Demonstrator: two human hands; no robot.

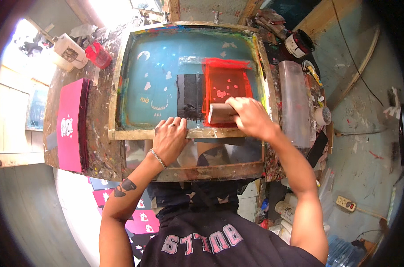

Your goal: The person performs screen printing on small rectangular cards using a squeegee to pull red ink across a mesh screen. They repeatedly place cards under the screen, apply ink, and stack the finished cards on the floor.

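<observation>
The right hand (251, 116) is clenched around the wooden handle of a squeegee (223, 113) standing in glossy red ink (224, 82) on the teal mesh of a wood-framed printing screen (122, 89), toward the screen's right edge. The left hand (170, 139) lies flat, fingers spread, on the frame's near rail. The paint-crusted bench (99, 142) carries a stack of pink printed sheets (70, 124) at its left edge and a red cup (97, 54) at its far left corner.

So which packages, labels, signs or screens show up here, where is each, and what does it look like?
Printing screen: middle of the bench, wooden frame, teal mesh with pale shapes, red ink on the right.
White jug: bench's far left corner, dark label.
Round tin: far right, white label, dark lid.
Pink printed sheets: left edge, stacked, white figure.
</observation>
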